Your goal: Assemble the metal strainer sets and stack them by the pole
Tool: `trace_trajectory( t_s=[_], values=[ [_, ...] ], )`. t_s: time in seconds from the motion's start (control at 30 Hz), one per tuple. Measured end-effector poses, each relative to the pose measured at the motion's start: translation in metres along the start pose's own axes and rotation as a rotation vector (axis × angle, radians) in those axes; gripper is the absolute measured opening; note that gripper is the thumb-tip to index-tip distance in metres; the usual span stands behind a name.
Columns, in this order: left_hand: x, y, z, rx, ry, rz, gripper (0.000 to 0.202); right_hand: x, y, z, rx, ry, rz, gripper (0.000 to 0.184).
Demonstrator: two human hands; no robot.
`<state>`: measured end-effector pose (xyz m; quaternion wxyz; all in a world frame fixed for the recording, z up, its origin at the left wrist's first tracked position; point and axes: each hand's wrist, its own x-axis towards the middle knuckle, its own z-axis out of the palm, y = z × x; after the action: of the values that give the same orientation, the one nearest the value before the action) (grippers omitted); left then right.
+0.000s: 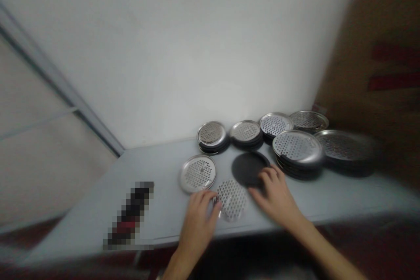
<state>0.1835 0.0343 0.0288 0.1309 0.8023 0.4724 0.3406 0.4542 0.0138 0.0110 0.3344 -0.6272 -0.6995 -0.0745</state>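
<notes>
Here, perforated disc (231,200) round, silvery; black disc (246,168) round, dull.

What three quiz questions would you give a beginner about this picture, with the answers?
1. Pick one. The right hand is at the edge of:
a) the white wall
b) the black disc
c) the pixelated patch
2. True or false? The metal plate just beyond the left hand lies to the right of the black disc.
3. Fill in: the left hand's fingertips are at the edge of a flat metal disc full of ____.

Key: 1. b; 2. False, it lies to the left; 3. holes.
</notes>
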Motion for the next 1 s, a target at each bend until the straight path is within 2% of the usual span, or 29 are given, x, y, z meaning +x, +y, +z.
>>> trace_trajectory(
  t_s=[0.2, 0.4, 0.5, 0.6, 0.73, 0.83, 1.0],
  values=[
    [0.001, 0.003, -0.003, -0.018, -0.02, 0.012, 0.018, -0.001, -0.001, 0.0, -0.05, 0.043, 0.007, 0.029],
    [-0.001, -0.002, -0.005, -0.072, 0.069, -0.053, 0.025, 0.001, -0.003, -0.004, 0.006, 0.034, -0.084, 0.028],
    [0.004, -0.016, -0.016, -0.073, 0.123, -0.082, 0.026, 0.0, -0.004, -0.004, 0.024, 0.025, -0.125, 0.026],
    [0.016, -0.038, -0.036, 0.012, 0.183, -0.113, 0.028, -0.001, -0.004, -0.001, 0.015, 0.012, -0.127, 0.025],
    [0.036, -0.063, -0.062, 0.148, 0.122, -0.107, 0.028, -0.002, -0.004, 0.001, 0.007, 0.006, -0.115, 0.024],
    [0.048, -0.075, -0.07, 0.243, 0.069, -0.107, 0.028, -0.002, -0.004, 0.002, 0.007, 0.005, -0.117, 0.024],
    [0.068, -0.095, -0.069, 0.3, 0.048, -0.371, 0.04, -0.002, -0.004, 0.002, 0.005, 0.014, -0.12, 0.022]
  ],
)
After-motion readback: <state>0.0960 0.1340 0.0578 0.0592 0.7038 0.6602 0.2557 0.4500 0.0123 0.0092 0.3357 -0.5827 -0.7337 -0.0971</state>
